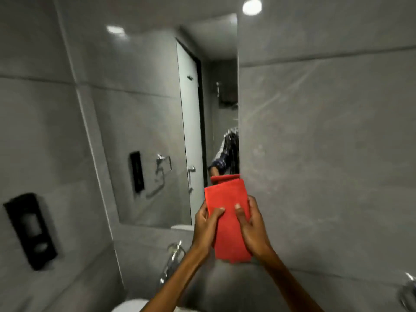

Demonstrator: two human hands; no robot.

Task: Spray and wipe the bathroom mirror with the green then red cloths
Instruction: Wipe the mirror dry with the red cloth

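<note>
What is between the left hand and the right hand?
In the head view, the folded red cloth spans between the left hand and right hand; both grip it.

A white basin is seen below the mirror; whether anything lies on it cannot be told.

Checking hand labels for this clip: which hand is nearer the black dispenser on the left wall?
Left. The left hand grips the red cloth's left edge, on the side toward the black dispenser; the right hand grips the cloth's far edge.
</note>
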